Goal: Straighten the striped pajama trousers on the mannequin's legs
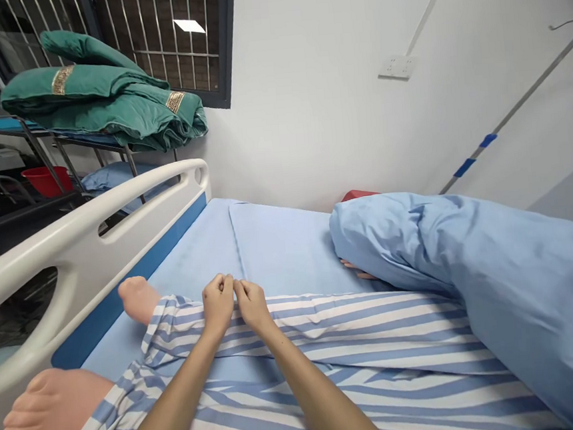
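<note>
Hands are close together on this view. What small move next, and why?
Probably ease the left hand and right hand slightly apart: both are curled, nearly meeting by the far striped trouser leg, and I can't tell whether they pinch cloth; parting them might show.

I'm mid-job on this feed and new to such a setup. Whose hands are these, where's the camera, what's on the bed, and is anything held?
There is no machine: a person wears one camera on the head, looking forward and down. The bare left hand and right hand are the wearer's own, close together with fingers curled, above striped trousers. I can't tell whether they pinch any cloth. The trousers cover two legs, probably a manikin's, with bare feet toward the footboard. Beneath lies a light-blue sheet; a blue quilt is bunched at the right.
</note>
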Tool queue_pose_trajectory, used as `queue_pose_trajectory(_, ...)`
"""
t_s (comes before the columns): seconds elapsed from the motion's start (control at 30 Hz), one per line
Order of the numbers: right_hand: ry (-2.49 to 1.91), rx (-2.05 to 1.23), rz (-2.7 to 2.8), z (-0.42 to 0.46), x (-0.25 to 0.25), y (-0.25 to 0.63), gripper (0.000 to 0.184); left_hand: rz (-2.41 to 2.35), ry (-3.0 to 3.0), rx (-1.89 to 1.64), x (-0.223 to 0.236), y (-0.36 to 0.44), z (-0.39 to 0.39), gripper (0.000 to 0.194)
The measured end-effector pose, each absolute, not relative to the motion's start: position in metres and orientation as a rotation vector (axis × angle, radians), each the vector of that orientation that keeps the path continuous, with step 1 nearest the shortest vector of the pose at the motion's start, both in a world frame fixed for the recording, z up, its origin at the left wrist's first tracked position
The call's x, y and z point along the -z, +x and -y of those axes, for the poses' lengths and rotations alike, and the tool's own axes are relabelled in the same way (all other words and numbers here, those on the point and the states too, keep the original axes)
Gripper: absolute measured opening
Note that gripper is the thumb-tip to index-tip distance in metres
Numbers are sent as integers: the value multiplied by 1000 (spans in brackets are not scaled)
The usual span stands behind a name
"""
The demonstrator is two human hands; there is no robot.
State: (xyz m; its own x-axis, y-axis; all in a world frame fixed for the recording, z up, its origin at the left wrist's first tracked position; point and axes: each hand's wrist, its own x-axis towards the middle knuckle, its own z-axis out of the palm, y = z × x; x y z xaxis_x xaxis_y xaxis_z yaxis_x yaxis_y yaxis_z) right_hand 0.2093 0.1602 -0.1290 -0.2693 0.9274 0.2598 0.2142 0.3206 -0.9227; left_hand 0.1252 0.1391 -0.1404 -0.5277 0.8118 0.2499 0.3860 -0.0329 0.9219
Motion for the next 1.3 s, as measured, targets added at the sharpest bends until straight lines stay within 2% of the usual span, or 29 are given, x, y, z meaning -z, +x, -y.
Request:
queue_pose_trajectory(0.2,-1042,-948,1739,-168,132,231,41,-2018,1244,-1485,133,142,-153,33)
queue_pose_trajectory(0.57,-1065,-1070,1610,-183,126,291,42,-1880,1375,-1429,124,191,-162,30)
queue_pose_trajectory(0.7,-1063,-1165,1426,-192,128,316,43,-1775,1601,-1268,124,211,-162,30)
queue_pose_trajectory(0.87,-1111,-1080,1573,-193,124,348,45,-1779,1583,-1266,130,234,-167,33)
queue_pose_trajectory(1.03,-1093,-1000,1680,-191,117,372,44,-1875,1614,-1190,130,257,-170,25)
queue_pose_trajectory(1.17,-1121,-988,1677,-191,119,385,43,-1651,1553,-1279,124,276,-175,32)
queue_pose_trajectory(1.3,-1128,-920,1644,-195,118,398,42,-1634,1478,-1260,118,299,-182,34)
